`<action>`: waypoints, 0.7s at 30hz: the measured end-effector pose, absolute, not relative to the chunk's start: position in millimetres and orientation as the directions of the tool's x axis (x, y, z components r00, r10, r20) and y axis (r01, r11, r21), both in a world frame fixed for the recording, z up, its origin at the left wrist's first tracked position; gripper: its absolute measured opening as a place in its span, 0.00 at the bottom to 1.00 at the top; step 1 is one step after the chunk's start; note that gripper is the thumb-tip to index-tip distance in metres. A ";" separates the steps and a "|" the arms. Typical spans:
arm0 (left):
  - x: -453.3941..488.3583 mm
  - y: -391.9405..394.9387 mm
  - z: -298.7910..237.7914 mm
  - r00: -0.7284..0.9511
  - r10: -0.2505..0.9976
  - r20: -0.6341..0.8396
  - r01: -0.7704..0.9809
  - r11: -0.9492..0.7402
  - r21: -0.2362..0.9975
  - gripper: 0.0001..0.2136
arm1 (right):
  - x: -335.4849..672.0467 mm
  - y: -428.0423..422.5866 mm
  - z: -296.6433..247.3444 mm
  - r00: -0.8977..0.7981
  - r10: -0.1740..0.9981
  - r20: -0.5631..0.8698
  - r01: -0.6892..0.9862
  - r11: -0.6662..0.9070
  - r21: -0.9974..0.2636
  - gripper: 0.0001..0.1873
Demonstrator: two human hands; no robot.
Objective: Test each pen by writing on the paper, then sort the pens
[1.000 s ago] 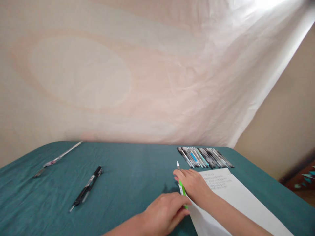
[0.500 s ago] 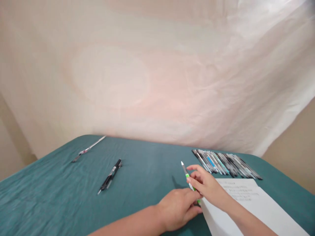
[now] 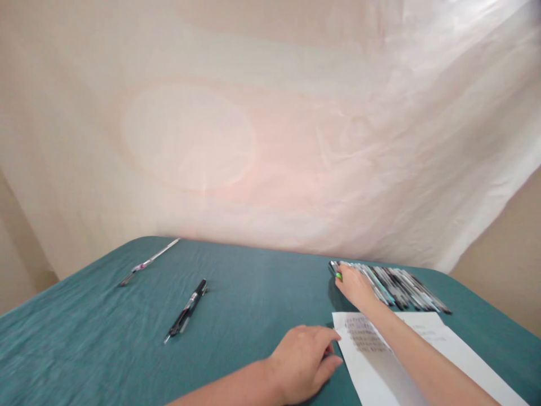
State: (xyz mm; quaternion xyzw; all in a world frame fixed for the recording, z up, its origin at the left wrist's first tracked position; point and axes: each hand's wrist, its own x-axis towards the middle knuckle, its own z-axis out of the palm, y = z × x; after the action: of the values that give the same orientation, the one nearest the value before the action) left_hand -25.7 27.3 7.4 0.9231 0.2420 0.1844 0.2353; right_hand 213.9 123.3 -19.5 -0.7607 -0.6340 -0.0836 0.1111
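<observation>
My right hand point(image 3: 357, 287) reaches out to the left end of the row of pens point(image 3: 395, 287), with its fingers closed on a pen point(image 3: 338, 276). Only a bit of green shows on that pen; the hand covers most of the rest. My left hand point(image 3: 302, 361) rests low over the table beside the left edge of the paper point(image 3: 380, 366). Its thumb and forefinger are apart, and nothing shows between them. Handwriting covers the upper part of the paper, partly behind my right forearm.
Two black pens point(image 3: 186, 311) lie close together on the green tablecloth point(image 3: 253, 304), left of centre. Farther back on the left are slim pens point(image 3: 147, 264) laid end to end. A pale cloth point(image 3: 270, 141) hangs behind the table.
My right hand has carried the green pen away from my left hand, forward to the left end of the row. My left hand has let go of the pen and stays nearly in place.
</observation>
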 end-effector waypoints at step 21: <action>-31.1 34.3 21.8 0.831 0.528 0.172 0.461 -0.828 0.319 0.10 | 172.9 86.2 -7.7 -0.020 0.910 0.414 0.999 0.031 -0.020 0.09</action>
State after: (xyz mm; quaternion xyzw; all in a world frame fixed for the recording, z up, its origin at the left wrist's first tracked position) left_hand -31.1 34.3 21.8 0.9476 0.2609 0.1272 0.1333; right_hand 172.9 86.2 -7.7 -0.6818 -0.7002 -0.1402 0.1588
